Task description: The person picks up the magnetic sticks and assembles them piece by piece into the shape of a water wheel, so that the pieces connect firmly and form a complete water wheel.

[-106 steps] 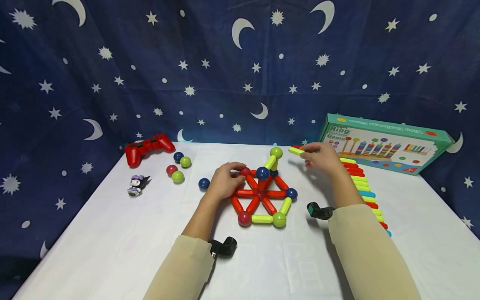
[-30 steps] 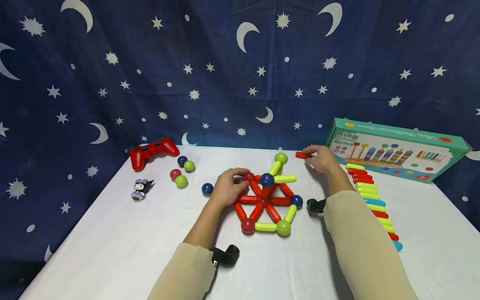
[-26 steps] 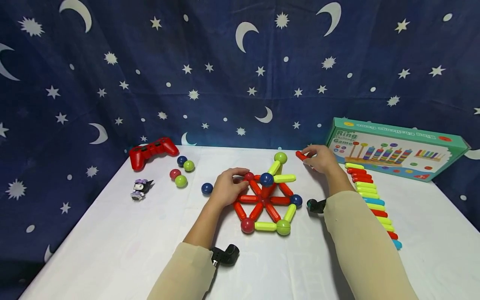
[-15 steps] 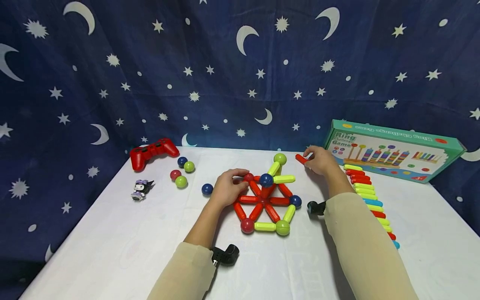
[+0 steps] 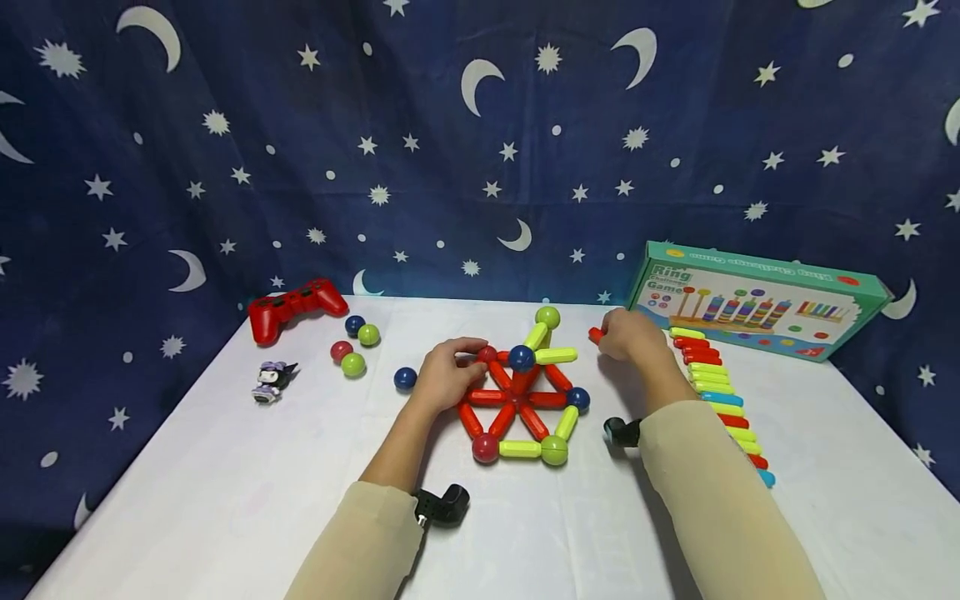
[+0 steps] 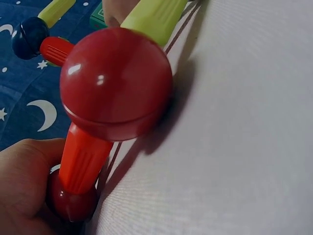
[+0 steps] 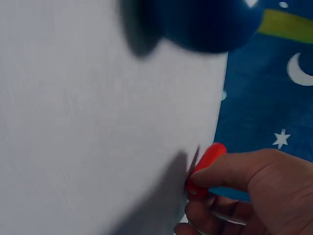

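Note:
A magnetic stick-and-ball wheel of red and yellow-green sticks lies mid-table, with red, blue and green balls at its joints. From its hub rises a red stick topped by a blue ball, from which a yellow-green stick juts right. My left hand grips the wheel's left side; in the left wrist view its fingers curl round a red ball, mostly hidden in the head view. Right of the wheel, my right hand pinches a loose red stick between thumb and fingers, close over the table.
Loose balls and a blue one lie left of the wheel, near a red game controller and a small figurine. At right, a row of coloured sticks runs before a green game box.
The yellow-green stick my right hand held earlier now sits on the top blue ball. That hand has since taken a red stick and turned it, drawing it slightly nearer. My left hand stays put.

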The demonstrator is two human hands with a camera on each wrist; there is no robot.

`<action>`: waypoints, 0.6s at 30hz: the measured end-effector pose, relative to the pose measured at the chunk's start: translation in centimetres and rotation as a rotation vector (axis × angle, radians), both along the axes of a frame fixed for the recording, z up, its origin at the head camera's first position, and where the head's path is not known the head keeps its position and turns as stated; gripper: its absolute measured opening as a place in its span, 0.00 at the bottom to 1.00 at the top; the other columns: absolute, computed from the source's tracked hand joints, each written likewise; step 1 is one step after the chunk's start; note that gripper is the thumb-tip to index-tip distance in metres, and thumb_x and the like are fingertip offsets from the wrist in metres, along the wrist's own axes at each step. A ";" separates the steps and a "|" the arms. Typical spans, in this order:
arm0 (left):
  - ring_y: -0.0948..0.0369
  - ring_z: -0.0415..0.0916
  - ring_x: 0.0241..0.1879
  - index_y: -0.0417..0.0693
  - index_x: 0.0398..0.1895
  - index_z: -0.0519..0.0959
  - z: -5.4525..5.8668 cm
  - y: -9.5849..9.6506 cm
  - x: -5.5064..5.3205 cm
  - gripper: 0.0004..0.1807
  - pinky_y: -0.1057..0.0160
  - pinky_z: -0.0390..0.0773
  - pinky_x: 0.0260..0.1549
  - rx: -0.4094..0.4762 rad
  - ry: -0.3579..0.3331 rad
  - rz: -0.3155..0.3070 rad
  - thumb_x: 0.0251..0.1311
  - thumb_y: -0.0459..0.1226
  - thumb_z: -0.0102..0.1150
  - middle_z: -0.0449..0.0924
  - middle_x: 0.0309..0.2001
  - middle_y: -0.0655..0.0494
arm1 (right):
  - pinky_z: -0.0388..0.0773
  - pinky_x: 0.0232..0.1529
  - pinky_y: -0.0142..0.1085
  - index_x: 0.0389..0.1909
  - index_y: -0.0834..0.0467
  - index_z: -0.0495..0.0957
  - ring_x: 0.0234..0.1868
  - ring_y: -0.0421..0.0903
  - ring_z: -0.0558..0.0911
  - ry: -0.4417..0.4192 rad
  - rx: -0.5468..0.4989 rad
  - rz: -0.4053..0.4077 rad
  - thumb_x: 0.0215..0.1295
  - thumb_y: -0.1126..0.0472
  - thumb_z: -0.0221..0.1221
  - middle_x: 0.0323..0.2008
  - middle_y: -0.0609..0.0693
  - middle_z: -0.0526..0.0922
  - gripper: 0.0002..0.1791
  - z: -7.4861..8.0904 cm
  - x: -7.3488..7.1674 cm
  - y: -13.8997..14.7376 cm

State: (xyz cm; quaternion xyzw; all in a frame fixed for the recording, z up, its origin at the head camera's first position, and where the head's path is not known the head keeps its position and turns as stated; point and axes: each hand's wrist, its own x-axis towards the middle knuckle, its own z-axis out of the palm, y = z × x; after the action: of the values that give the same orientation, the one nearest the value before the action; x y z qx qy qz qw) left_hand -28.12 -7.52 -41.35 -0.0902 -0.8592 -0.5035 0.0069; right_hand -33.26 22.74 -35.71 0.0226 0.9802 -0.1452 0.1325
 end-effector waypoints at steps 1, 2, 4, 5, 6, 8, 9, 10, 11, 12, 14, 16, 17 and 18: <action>0.47 0.82 0.58 0.48 0.60 0.84 0.0 0.0 0.0 0.19 0.49 0.80 0.61 -0.003 0.000 -0.002 0.66 0.32 0.64 0.84 0.59 0.49 | 0.82 0.49 0.50 0.59 0.65 0.77 0.47 0.59 0.78 0.006 -0.031 -0.017 0.64 0.58 0.65 0.51 0.65 0.82 0.24 0.0 0.3 -0.1; 0.47 0.82 0.58 0.48 0.60 0.84 0.0 -0.1 0.0 0.19 0.49 0.80 0.61 -0.003 -0.002 -0.004 0.66 0.32 0.64 0.84 0.59 0.49 | 0.82 0.46 0.46 0.58 0.65 0.77 0.45 0.57 0.78 0.012 -0.071 -0.028 0.64 0.58 0.65 0.50 0.65 0.82 0.24 0.0 0.5 -0.1; 0.47 0.82 0.58 0.48 0.60 0.83 -0.1 -0.1 0.0 0.20 0.49 0.80 0.61 -0.003 -0.005 -0.005 0.66 0.32 0.64 0.84 0.59 0.49 | 0.83 0.40 0.40 0.58 0.65 0.76 0.40 0.54 0.80 0.029 -0.174 -0.040 0.65 0.59 0.64 0.50 0.65 0.81 0.24 0.0 1.0 -0.1; 0.47 0.82 0.58 0.48 0.60 0.83 -0.1 -0.1 0.0 0.20 0.49 0.80 0.61 0.000 -0.006 -0.002 0.66 0.32 0.64 0.84 0.58 0.49 | 0.83 0.37 0.37 0.59 0.66 0.75 0.37 0.52 0.81 0.035 -0.236 -0.043 0.65 0.60 0.64 0.50 0.65 0.80 0.24 0.0 1.2 -0.1; 0.48 0.82 0.57 0.48 0.60 0.84 -0.2 -0.2 0.0 0.20 0.49 0.80 0.61 0.000 -0.005 0.001 0.66 0.32 0.64 0.84 0.59 0.49 | 0.84 0.35 0.35 0.59 0.66 0.74 0.35 0.50 0.81 0.039 -0.300 -0.041 0.66 0.60 0.63 0.50 0.65 0.80 0.24 0.0 1.5 -0.1; 0.48 0.82 0.57 0.48 0.60 0.84 -0.2 -0.2 0.0 0.19 0.49 0.80 0.60 0.001 -0.003 0.012 0.65 0.32 0.65 0.84 0.58 0.49 | 0.84 0.34 0.33 0.60 0.67 0.73 0.34 0.49 0.83 0.051 -0.424 -0.020 0.66 0.62 0.63 0.50 0.66 0.80 0.24 0.2 2.2 -0.2; 0.48 0.82 0.57 0.48 0.60 0.84 -0.2 -0.3 0.0 0.19 0.49 0.80 0.61 0.002 -0.002 0.016 0.65 0.32 0.65 0.84 0.58 0.49 | 0.85 0.35 0.33 0.61 0.67 0.72 0.35 0.49 0.84 0.058 -0.476 -0.006 0.66 0.63 0.63 0.50 0.66 0.79 0.24 0.3 2.6 -0.2; 0.48 0.82 0.57 0.48 0.60 0.84 -0.2 -0.3 0.0 0.19 0.49 0.80 0.60 0.003 -0.001 0.019 0.65 0.32 0.65 0.84 0.58 0.49 | 0.85 0.36 0.33 0.61 0.66 0.72 0.37 0.50 0.85 0.062 -0.525 0.006 0.67 0.63 0.63 0.51 0.65 0.79 0.24 0.4 3.1 -0.3; 0.48 0.82 0.57 0.49 0.60 0.84 -0.2 -0.3 -0.1 0.19 0.49 0.80 0.61 0.004 0.000 0.021 0.65 0.32 0.65 0.84 0.58 0.49 | 0.86 0.37 0.34 0.60 0.66 0.73 0.39 0.51 0.86 0.065 -0.566 0.023 0.67 0.63 0.64 0.51 0.65 0.80 0.23 0.5 3.5 -0.3; 0.48 0.82 0.58 0.49 0.60 0.84 -0.2 -0.2 -0.1 0.19 0.49 0.80 0.61 0.003 0.001 0.021 0.65 0.32 0.65 0.84 0.58 0.49 | 0.86 0.39 0.35 0.60 0.65 0.73 0.41 0.53 0.87 0.069 -0.597 0.040 0.67 0.63 0.64 0.51 0.64 0.80 0.23 0.7 3.9 -0.3; 0.47 0.82 0.58 0.48 0.60 0.84 -0.2 -0.2 -0.1 0.20 0.49 0.80 0.61 0.006 0.003 0.017 0.65 0.32 0.65 0.84 0.59 0.49 | 0.86 0.41 0.36 0.59 0.64 0.75 0.44 0.55 0.87 0.080 -0.640 0.082 0.66 0.62 0.65 0.51 0.63 0.81 0.22 1.0 4.7 -0.3; 0.47 0.82 0.57 0.49 0.60 0.84 -0.3 -0.1 -0.2 0.20 0.49 0.80 0.61 0.003 0.004 0.011 0.65 0.32 0.65 0.84 0.58 0.49 | 0.86 0.44 0.36 0.57 0.62 0.76 0.46 0.55 0.86 0.084 -0.669 0.113 0.65 0.62 0.65 0.51 0.62 0.82 0.21 1.2 5.4 -0.2; 0.47 0.82 0.57 0.49 0.60 0.84 -0.3 0.0 -0.2 0.20 0.49 0.80 0.60 0.002 0.005 0.009 0.65 0.32 0.65 0.84 0.58 0.49 | 0.86 0.44 0.37 0.57 0.62 0.76 0.46 0.54 0.86 0.085 -0.679 0.130 0.64 0.62 0.66 0.51 0.61 0.83 0.21 1.3 5.8 -0.1; 0.47 0.82 0.57 0.49 0.60 0.84 -0.3 0.0 -0.2 0.20 0.49 0.80 0.60 0.004 0.002 0.007 0.65 0.32 0.65 0.84 0.58 0.49 | 0.86 0.45 0.37 0.57 0.62 0.76 0.45 0.53 0.85 0.087 -0.683 0.143 0.64 0.61 0.66 0.51 0.60 0.83 0.22 1.4 6.1 0.0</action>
State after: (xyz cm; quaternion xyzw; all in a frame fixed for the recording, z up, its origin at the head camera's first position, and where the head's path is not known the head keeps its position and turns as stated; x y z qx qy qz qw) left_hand -28.29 -7.50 -41.63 -0.0878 -0.8586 -0.5050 0.0098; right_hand -27.13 22.70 -34.30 -0.0977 0.8790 -0.4558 0.1004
